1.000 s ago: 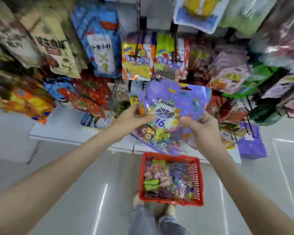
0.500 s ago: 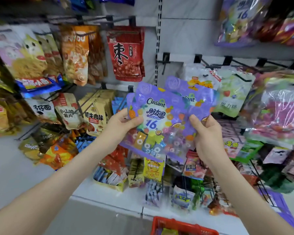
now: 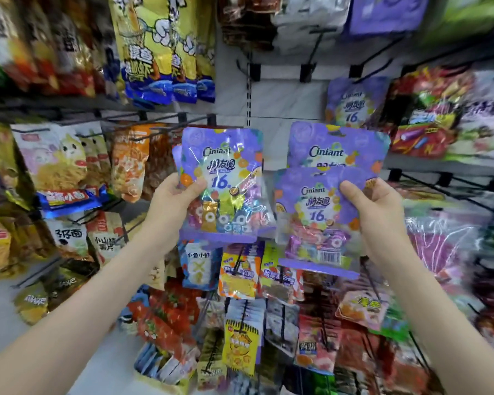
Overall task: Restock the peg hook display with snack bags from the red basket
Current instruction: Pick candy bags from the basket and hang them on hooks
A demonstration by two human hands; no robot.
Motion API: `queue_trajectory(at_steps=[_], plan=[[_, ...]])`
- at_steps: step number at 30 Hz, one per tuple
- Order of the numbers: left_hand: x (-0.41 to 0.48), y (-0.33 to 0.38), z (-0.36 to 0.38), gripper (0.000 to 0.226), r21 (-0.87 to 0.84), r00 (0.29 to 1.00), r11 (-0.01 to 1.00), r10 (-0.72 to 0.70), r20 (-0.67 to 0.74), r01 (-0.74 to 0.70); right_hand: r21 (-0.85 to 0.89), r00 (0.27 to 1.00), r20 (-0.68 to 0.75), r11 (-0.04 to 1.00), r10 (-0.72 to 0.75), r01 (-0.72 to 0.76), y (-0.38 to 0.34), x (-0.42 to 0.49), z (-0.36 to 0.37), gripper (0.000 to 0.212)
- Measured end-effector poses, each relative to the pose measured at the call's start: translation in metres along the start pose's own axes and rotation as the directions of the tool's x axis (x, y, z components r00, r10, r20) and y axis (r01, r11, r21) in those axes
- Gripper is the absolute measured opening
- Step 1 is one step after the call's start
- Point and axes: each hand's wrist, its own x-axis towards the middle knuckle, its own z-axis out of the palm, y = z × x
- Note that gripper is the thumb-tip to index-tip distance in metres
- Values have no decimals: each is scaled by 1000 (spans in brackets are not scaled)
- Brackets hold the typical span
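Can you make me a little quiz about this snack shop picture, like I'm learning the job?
1. True or false: the left hand holds a purple plastic candy bag.
2. Which number is printed on that bag? A 61, B 16, C 10.
3. Which hand holds the barcode-marked purple candy bag?
Key: 1 true; 2 B; 3 the right hand.

The purple candy bags (image 3: 220, 166) are glossy, crinkled plastic film with clear lower windows; above them, the peg hooks (image 3: 306, 72) are dark metal wire.
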Motion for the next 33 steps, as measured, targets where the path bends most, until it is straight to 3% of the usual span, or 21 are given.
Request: queue_trajectory(at_steps=[6, 9, 13, 18, 26, 31, 33], plan=[[-5, -13, -10, 22, 132, 992, 991, 42, -115, -27, 18, 996, 90, 1000, -1, 0, -9, 8, -30, 16], [-14, -21, -1, 25, 162, 997, 986, 58, -45, -50, -4, 984, 160, 997, 82, -83, -5, 8, -22, 7], [-24, -27, 15, 17, 225, 995, 971, 66, 78, -82, 25, 958, 181, 972, 224, -232, 18, 0, 14, 20], [-27, -27, 17, 25, 157, 977, 987, -56, 204, 23, 146, 935, 197, 934, 295, -326, 33, -9, 51, 16], [-31, -34, -1, 37, -32, 948, 975, -206, 244, 220, -13, 953, 208, 974, 222, -224, 45, -12, 77, 12], [-36, -41, -9, 48, 25, 932, 963, -266, 247, 268, -212, 960, 210, 967, 186, -141, 61, -24, 87, 16], [-35, -46, -13, 37, 51, 946, 964, -267, 182, 262, -246, 961, 219, 963, 166, -110, 65, -30, 90, 14]])
